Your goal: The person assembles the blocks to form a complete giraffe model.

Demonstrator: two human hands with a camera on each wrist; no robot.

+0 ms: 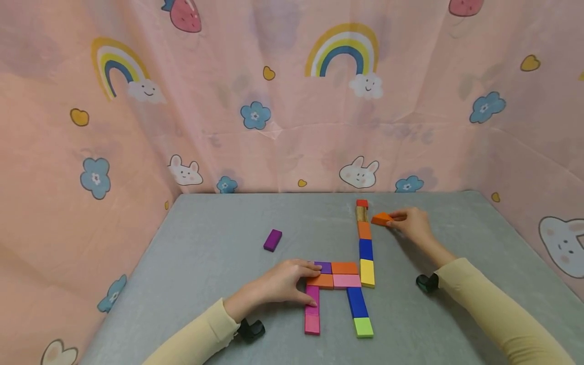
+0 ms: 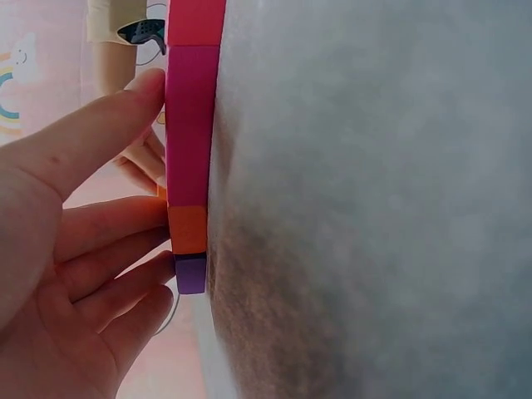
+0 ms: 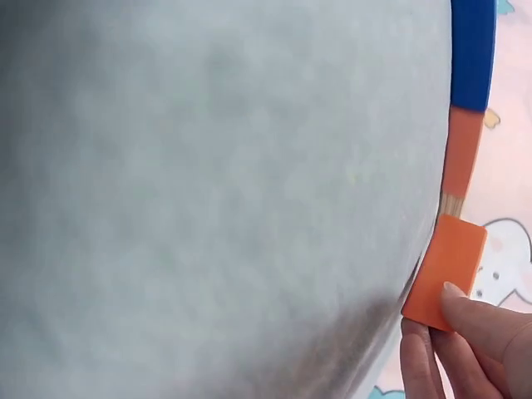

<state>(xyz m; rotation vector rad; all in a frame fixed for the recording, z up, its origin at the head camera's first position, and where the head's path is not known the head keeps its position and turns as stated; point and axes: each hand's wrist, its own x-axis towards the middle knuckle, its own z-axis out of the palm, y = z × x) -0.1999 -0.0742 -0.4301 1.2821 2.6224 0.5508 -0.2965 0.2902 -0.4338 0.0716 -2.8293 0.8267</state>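
Observation:
My right hand (image 1: 412,224) pinches an orange wedge-shaped block (image 1: 381,219) between thumb and fingers, close to the right side of a tall column of blocks. In the right wrist view the thumb lies on the block's broad orange face. The column has a red block (image 1: 362,203) at its far end, then a bare-wood-sided piece (image 1: 362,214), an orange block (image 1: 364,230), a blue block (image 1: 366,249) and a yellow block (image 1: 367,274). My left hand (image 1: 284,281) rests on the layout, fingertips on a purple block (image 1: 324,267) and an orange block (image 1: 323,282), thumb by a magenta block (image 1: 313,292).
Another orange block (image 1: 344,268) and a pink block (image 1: 347,281) fill the middle rows. Below stand a pink block (image 1: 312,325), a blue block (image 1: 357,302) and a green block (image 1: 363,327). A loose purple block (image 1: 272,240) lies farther left. A patterned curtain (image 1: 292,152) borders the grey table (image 1: 219,228).

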